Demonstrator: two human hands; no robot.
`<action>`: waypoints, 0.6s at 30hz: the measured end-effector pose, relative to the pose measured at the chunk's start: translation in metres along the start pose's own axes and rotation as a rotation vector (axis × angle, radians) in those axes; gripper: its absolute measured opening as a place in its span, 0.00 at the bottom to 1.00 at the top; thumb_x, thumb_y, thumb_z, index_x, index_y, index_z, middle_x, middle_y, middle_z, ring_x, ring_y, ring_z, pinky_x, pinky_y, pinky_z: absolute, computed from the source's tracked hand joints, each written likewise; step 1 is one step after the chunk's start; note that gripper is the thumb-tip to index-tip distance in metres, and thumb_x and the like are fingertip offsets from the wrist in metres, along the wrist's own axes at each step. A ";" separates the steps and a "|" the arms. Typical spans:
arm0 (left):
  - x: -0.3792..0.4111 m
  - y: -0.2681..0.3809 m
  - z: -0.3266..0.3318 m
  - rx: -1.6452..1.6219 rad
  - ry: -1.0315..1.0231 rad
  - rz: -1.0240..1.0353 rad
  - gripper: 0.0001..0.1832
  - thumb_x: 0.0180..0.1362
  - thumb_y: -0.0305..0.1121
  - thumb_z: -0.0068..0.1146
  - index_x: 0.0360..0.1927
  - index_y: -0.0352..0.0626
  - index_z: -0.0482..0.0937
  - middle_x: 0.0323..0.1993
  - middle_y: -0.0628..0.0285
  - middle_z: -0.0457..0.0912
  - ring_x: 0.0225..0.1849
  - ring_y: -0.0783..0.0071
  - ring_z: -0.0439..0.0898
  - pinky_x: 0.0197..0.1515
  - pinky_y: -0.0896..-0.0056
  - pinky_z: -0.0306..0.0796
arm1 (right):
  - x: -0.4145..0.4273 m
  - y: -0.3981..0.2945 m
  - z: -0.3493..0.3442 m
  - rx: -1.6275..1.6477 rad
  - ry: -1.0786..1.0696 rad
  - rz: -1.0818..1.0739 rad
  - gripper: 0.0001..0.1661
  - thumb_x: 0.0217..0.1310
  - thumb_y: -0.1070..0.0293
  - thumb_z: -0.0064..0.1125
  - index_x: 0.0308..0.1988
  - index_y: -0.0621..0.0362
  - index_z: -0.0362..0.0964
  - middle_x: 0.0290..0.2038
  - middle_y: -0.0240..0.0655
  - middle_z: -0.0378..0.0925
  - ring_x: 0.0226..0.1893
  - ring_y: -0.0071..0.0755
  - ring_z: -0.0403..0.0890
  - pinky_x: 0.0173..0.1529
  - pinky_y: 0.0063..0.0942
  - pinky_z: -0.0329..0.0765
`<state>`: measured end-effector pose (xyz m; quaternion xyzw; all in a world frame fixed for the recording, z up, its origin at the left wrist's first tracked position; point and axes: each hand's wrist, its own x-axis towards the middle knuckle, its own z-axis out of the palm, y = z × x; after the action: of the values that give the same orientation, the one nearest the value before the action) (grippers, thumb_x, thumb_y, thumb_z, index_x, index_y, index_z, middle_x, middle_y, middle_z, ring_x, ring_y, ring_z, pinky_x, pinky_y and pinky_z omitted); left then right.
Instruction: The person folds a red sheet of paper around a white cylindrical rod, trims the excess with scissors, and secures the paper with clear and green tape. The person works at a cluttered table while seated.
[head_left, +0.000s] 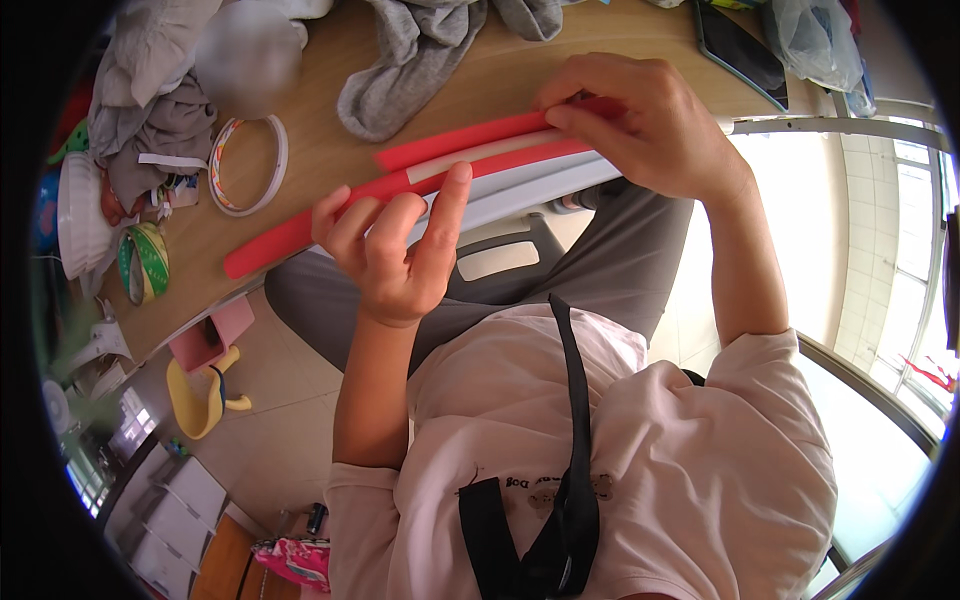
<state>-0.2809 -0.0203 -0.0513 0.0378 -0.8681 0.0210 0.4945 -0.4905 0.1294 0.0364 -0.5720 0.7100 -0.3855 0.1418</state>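
A long, thin red roll (281, 244), perhaps of paper, lies slantwise along the front of the wooden table. A cream strip (480, 156) runs along it, and a second red length (465, 139) lies just behind. My left hand (397, 255) is on the roll, its fingers bent against it and one finger stretched out over its near edge. Thumb and fingers of my right hand (645, 120) pinch the right part of the red lengths, hiding their ends. Below the roll, a pale grey-white long edge (525, 191) shows above my lap.
A white tape ring (281, 161) and a green-and-yellow tape roll (144, 262) lie on the left. Grey cloth (405, 75) lies behind the red roll. A dark tablet or phone (742, 56) and a plastic bag (817, 45) are at back right. A pink bin (217, 334) stands below.
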 end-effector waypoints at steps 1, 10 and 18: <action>0.001 0.000 0.001 -0.004 0.009 0.000 0.14 0.49 0.27 0.72 0.40 0.56 0.92 0.40 0.69 0.69 0.43 0.67 0.68 0.57 0.51 0.66 | 0.000 -0.001 -0.002 -0.010 -0.041 0.029 0.04 0.63 0.74 0.63 0.39 0.60 0.80 0.30 0.38 0.82 0.30 0.36 0.82 0.36 0.30 0.78; 0.000 0.000 0.000 -0.039 -0.001 -0.021 0.15 0.47 0.27 0.74 0.40 0.56 0.92 0.36 0.70 0.66 0.39 0.70 0.67 0.57 0.52 0.66 | 0.006 -0.016 0.008 -0.100 0.022 -0.132 0.10 0.60 0.69 0.67 0.43 0.55 0.83 0.30 0.40 0.83 0.30 0.46 0.83 0.35 0.37 0.78; 0.001 -0.003 -0.006 -0.054 -0.075 -0.037 0.19 0.47 0.27 0.72 0.45 0.55 0.92 0.34 0.70 0.64 0.37 0.72 0.66 0.58 0.54 0.65 | 0.019 -0.030 0.028 -0.223 -0.008 -0.187 0.06 0.63 0.67 0.63 0.39 0.53 0.82 0.26 0.39 0.81 0.29 0.48 0.82 0.33 0.41 0.77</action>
<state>-0.2755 -0.0226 -0.0477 0.0412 -0.8853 -0.0132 0.4630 -0.4568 0.0995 0.0439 -0.6494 0.6913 -0.3138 0.0436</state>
